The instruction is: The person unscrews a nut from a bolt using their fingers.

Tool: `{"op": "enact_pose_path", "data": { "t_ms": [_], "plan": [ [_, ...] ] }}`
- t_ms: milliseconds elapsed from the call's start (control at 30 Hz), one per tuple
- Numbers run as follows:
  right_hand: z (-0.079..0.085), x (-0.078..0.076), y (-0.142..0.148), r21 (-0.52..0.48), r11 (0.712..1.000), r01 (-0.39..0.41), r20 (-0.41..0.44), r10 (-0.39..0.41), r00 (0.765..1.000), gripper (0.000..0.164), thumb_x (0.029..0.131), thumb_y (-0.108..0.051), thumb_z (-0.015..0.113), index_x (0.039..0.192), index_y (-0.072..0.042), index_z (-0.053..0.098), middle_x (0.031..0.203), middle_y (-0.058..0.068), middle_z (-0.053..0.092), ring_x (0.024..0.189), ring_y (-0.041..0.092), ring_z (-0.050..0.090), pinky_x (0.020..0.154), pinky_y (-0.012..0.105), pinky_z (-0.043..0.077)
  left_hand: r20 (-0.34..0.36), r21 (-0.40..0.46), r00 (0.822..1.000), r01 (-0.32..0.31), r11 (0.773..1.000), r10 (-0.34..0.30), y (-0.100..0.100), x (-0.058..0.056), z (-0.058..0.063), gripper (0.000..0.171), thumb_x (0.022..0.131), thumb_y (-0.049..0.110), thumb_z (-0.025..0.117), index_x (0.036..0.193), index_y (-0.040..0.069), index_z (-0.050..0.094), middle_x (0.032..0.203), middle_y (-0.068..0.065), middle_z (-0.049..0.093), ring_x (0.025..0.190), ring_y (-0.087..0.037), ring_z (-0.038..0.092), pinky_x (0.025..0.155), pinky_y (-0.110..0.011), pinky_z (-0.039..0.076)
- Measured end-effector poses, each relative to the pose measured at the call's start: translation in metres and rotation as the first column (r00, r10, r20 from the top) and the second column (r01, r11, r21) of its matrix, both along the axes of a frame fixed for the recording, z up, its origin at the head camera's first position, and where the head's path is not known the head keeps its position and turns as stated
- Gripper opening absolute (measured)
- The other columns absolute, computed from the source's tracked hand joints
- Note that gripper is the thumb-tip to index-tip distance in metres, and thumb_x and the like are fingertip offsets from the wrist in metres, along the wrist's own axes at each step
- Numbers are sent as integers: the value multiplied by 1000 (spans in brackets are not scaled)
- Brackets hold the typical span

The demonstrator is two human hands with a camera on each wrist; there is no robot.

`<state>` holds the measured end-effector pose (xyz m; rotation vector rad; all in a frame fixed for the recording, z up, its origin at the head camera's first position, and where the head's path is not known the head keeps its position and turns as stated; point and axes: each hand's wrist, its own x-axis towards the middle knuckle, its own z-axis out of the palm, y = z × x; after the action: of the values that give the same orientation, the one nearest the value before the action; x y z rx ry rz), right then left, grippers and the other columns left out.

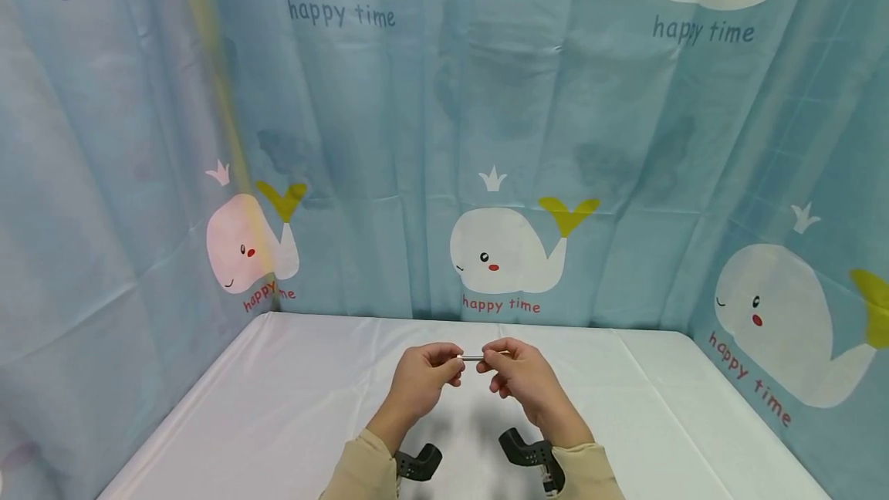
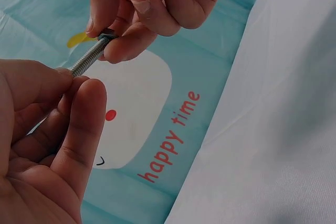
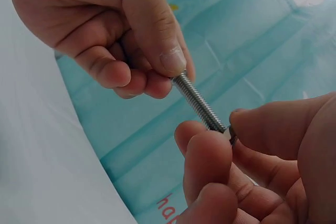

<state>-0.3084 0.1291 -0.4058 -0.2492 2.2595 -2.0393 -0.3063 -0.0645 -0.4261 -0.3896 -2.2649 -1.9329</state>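
Between my two hands a silver threaded bolt (image 1: 473,359) is held above the white table. My left hand (image 1: 421,378) pinches one end of it between thumb and fingers. My right hand (image 1: 524,375) pinches the opposite end, where a wider hex-shaped piece (image 3: 230,134) shows partly between the fingertips. Whether that piece is the bolt's head or a nut, I cannot tell. In the left wrist view the bare thread (image 2: 90,57) runs slantwise from one hand to the other. The end inside my left fingers is hidden.
A white cloth (image 1: 278,407) covers the table below the hands. Blue curtains (image 1: 361,253) with whale prints hang at the back and both sides. Black wrist mounts (image 1: 420,463) sit at both beige sleeves.
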Motion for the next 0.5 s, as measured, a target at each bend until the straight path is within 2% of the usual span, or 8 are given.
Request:
{"op": "enact_pose_path", "data": {
  "t_ms": [233, 367, 500],
  "plan": [
    [2, -2, 1, -1, 1000, -1, -38, 1, 999, 20, 98, -10, 63, 114, 1, 62, 104, 17, 70, 65, 19, 61, 58, 27, 50, 5, 13, 1000, 4, 1000, -4, -1, -1, 1, 9, 94, 14, 69, 99, 7, 74, 81, -7, 69, 71, -21, 68, 73, -37, 57],
    [3, -2, 1, -35, 999, 39, -55, -41, 998, 19, 97, -6, 63, 114, 4, 63, 106, 15, 69, 84, 27, 68, 73, 34, 56, 7, 27, 1000, -7, 1000, 6, -2, -3, 0, 10, 94, 13, 69, 99, 7, 74, 83, -10, 69, 72, -21, 68, 72, -34, 57],
    [3, 0, 6, -131, 987, 90, -41, -96, 995, 20, 96, -2, 64, 114, 6, 63, 110, 18, 67, 102, 30, 68, 86, 37, 55, 42, 34, 999, -30, 999, 29, -2, -2, -2, 11, 94, 11, 69, 102, 4, 73, 83, -7, 68, 72, -21, 68, 72, -32, 57]
  ]
}}
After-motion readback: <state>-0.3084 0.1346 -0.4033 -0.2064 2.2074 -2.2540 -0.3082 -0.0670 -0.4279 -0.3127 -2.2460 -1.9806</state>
